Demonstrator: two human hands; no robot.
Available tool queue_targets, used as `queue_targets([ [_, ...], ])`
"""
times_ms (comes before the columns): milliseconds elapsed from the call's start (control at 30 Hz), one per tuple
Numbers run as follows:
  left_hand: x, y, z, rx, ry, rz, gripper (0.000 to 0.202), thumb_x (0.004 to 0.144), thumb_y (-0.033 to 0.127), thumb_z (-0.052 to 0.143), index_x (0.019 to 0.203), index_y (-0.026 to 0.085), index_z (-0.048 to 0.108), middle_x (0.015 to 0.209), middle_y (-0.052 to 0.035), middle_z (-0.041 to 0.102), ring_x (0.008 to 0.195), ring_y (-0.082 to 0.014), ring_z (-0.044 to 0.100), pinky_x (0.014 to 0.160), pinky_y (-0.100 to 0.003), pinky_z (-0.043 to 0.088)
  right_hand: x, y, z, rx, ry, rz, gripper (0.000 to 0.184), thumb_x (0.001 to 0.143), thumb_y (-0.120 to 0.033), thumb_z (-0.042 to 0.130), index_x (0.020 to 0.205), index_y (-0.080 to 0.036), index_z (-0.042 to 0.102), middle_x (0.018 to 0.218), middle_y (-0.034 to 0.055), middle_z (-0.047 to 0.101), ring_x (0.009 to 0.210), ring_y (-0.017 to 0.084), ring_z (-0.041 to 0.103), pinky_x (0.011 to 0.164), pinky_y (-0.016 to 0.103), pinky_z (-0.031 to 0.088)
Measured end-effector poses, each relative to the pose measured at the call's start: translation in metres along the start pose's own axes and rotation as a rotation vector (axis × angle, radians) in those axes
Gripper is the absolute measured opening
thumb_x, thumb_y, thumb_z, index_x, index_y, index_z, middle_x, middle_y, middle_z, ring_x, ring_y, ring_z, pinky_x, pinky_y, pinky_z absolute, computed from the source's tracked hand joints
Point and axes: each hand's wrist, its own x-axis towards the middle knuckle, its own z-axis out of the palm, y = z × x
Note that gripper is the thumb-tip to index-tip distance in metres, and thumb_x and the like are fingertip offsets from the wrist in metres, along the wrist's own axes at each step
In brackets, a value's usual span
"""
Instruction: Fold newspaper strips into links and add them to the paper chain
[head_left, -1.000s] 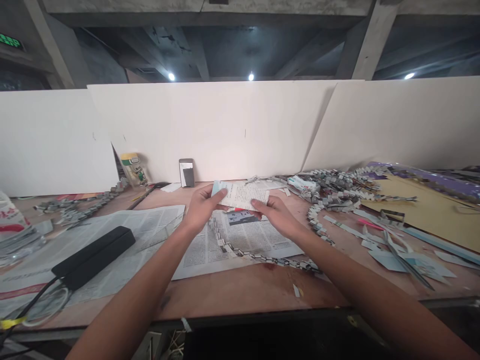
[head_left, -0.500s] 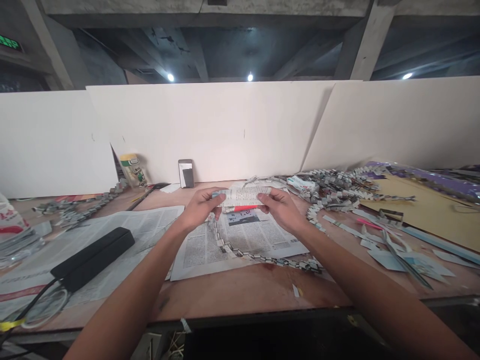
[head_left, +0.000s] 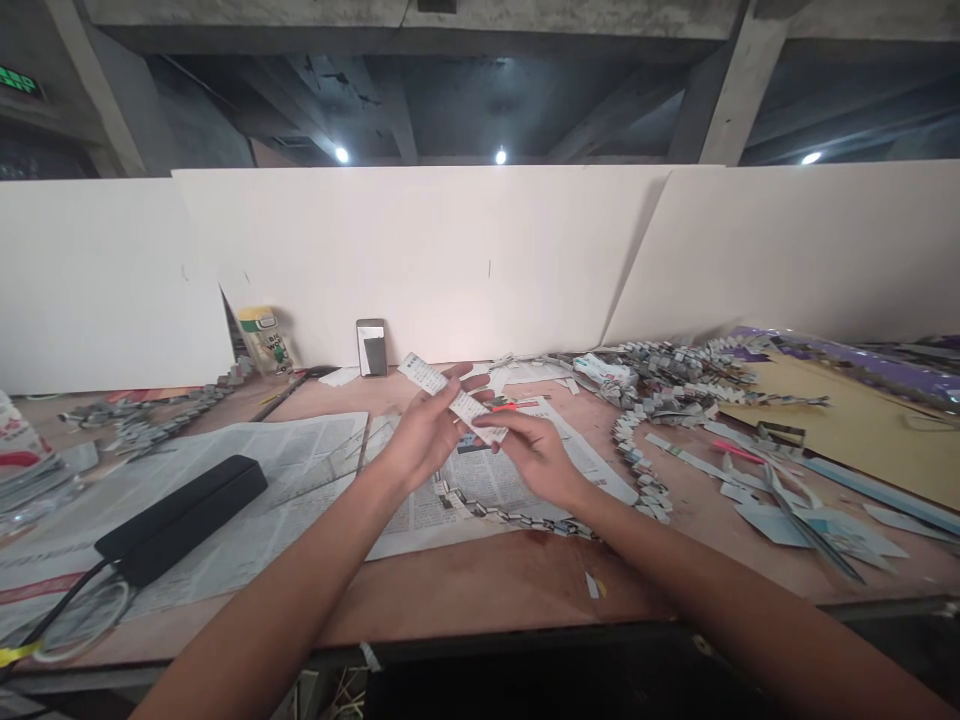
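A narrow strip of printed paper [head_left: 424,374] slants across both hands above the table. My left hand [head_left: 431,425] holds it under the thumb at its middle, with the other fingers stretched out behind. My right hand [head_left: 536,445] pinches its lower right end. Below the hands, a chain of folded paper links [head_left: 517,515] curves over a newspaper sheet [head_left: 420,520]. Something red [head_left: 510,406], partly hidden by the hands, lies just behind them.
Scissors [head_left: 806,520] and paper scraps lie at the right, before a heap of folded paper chains [head_left: 667,370]. A black box with a cable [head_left: 184,520] rests on newspaper at the left. A phone [head_left: 371,347] and a yellow-lidded bottle [head_left: 264,340] stand by the white board [head_left: 420,260].
The paper, held level by both ends before, now looks narrower and slants down to the right. My left hand has shifted along it to the middle; my right hand has come lower and inward.
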Motion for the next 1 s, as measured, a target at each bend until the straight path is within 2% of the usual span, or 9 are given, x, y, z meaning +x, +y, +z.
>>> queue_targets([
  [67, 0.000, 0.001, -0.001, 0.115, 0.047, 0.072, 0.027, 0.082, 0.031, 0.058, 0.105, 0.018, 0.054, 0.087, -0.0051, 0.063, 0.083, -0.0184, 0.061, 0.076, -0.033, 0.049, -0.002, -0.001, 0.002, -0.062, -0.100, -0.085, 0.040, 0.075, -0.006, 0.043, 0.100, -0.027, 0.067, 0.100, 0.0042, 0.065, 0.092, 0.022, 0.059, 0.076, 0.037, 0.047],
  [133, 0.000, 0.006, -0.005, 0.329, 0.063, 0.145, 0.024, 0.084, 0.033, 0.054, 0.103, 0.018, 0.053, 0.069, -0.0010, 0.059, 0.067, -0.0156, 0.059, 0.069, -0.030, 0.048, -0.002, -0.003, 0.000, -0.113, -0.097, -0.175, 0.040, 0.073, -0.005, 0.044, 0.097, -0.027, 0.068, 0.107, 0.0050, 0.061, 0.102, 0.023, 0.056, 0.085, 0.040, 0.044],
  [233, -0.002, 0.011, -0.009, 0.713, -0.012, 0.153, 0.025, 0.086, 0.037, 0.049, 0.103, 0.018, 0.054, 0.054, 0.0032, 0.051, 0.049, -0.0114, 0.049, 0.057, -0.026, 0.043, 0.002, -0.010, -0.009, -0.172, 0.094, -0.224, 0.031, 0.078, -0.011, 0.047, 0.095, -0.026, 0.068, 0.102, 0.0062, 0.060, 0.101, 0.023, 0.055, 0.089, 0.042, 0.043],
  [333, -0.007, 0.010, -0.006, 0.894, -0.213, 0.052, 0.027, 0.086, 0.041, 0.048, 0.098, 0.018, 0.056, 0.052, 0.0041, 0.045, 0.043, -0.0094, 0.041, 0.044, -0.022, 0.034, 0.009, -0.017, -0.021, -0.157, 0.252, -0.171, 0.025, 0.083, -0.023, 0.054, 0.106, -0.026, 0.062, 0.097, 0.0066, 0.062, 0.092, 0.021, 0.057, 0.085, 0.040, 0.045],
  [467, -0.013, 0.007, 0.000, 0.905, -0.368, -0.033, 0.026, 0.085, 0.041, 0.049, 0.094, 0.018, 0.058, 0.055, 0.0032, 0.044, 0.046, -0.0091, 0.040, 0.041, -0.021, 0.031, 0.015, -0.021, -0.032, -0.045, 0.131, -0.041, 0.025, 0.079, -0.034, 0.063, 0.102, -0.025, 0.063, 0.089, 0.0052, 0.065, 0.086, 0.020, 0.059, 0.078, 0.037, 0.047],
  [567, -0.013, 0.007, 0.001, 0.891, -0.399, -0.082, 0.028, 0.085, 0.041, 0.049, 0.100, 0.019, 0.056, 0.055, 0.0036, 0.043, 0.046, -0.0094, 0.038, 0.041, -0.022, 0.030, 0.017, -0.022, -0.033, 0.051, -0.003, 0.033, 0.016, 0.079, -0.036, 0.061, 0.086, -0.022, 0.067, 0.076, 0.0029, 0.064, 0.075, 0.017, 0.058, 0.071, 0.034, 0.047],
  [667, -0.014, 0.007, 0.001, 0.893, -0.429, -0.115, 0.025, 0.085, 0.042, 0.049, 0.096, 0.020, 0.055, 0.056, 0.0030, 0.044, 0.048, -0.0101, 0.041, 0.043, -0.022, 0.032, 0.016, -0.025, -0.030, 0.153, -0.059, 0.049, 0.018, 0.080, -0.037, 0.060, 0.075, -0.020, 0.066, 0.065, 0.0007, 0.059, 0.063, 0.014, 0.054, 0.064, 0.032, 0.046],
  [833, -0.014, 0.003, 0.004, 0.882, -0.426, -0.153, 0.026, 0.083, 0.042, 0.053, 0.095, 0.019, 0.055, 0.060, 0.0034, 0.044, 0.048, -0.0096, 0.043, 0.043, -0.021, 0.036, 0.016, -0.024, -0.025, 0.226, 0.007, 0.063, 0.019, 0.076, -0.038, 0.064, 0.070, -0.020, 0.065, 0.057, -0.0021, 0.053, 0.054, 0.012, 0.051, 0.055, 0.030, 0.043],
  [1000, -0.013, -0.002, 0.005, 0.903, -0.388, -0.132, 0.025, 0.080, 0.043, 0.056, 0.080, 0.018, 0.055, 0.059, 0.0037, 0.046, 0.049, -0.0090, 0.044, 0.046, -0.021, 0.038, 0.016, -0.016, -0.027, 0.229, 0.148, 0.064, 0.012, 0.071, -0.035, 0.070, 0.071, -0.023, 0.069, 0.065, -0.0002, 0.063, 0.060, 0.013, 0.053, 0.061, 0.031, 0.045],
])
